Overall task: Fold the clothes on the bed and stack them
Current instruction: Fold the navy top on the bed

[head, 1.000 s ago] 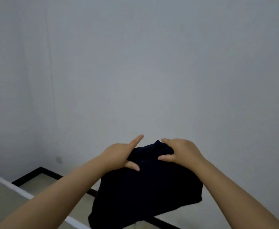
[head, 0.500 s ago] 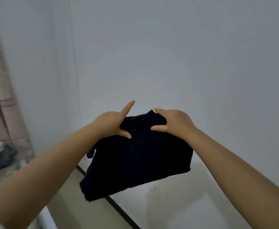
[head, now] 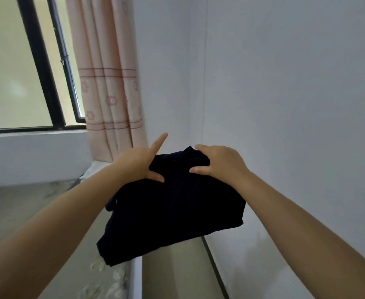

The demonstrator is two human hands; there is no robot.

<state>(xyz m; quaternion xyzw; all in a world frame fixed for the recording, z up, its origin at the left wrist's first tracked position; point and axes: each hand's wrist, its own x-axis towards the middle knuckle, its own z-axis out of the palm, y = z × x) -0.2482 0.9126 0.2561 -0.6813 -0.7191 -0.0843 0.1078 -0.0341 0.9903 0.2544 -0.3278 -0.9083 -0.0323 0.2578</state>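
A folded dark navy garment [head: 173,210] hangs in the air in front of me, held by its far edge. My left hand [head: 137,162] grips its upper left corner, thumb on top and index finger pointing out. My right hand [head: 218,160] grips the upper right corner, thumb pressed on the cloth. The garment's lower edge hangs over the side of the bed [head: 37,203], which lies at the lower left with a greyish patterned cover.
A white wall [head: 285,104] stands close on the right. A strip of floor [head: 177,272] with a dark skirting line runs between bed and wall. A pink curtain [head: 110,83] and a black-framed window [head: 15,61] are at the upper left. Pale cloth [head: 93,169] lies at the bed's far corner.
The view has swung left, bringing the window, curtain and bed into sight. Both hands keep the same hold on the dark garment, carried along with the turn.
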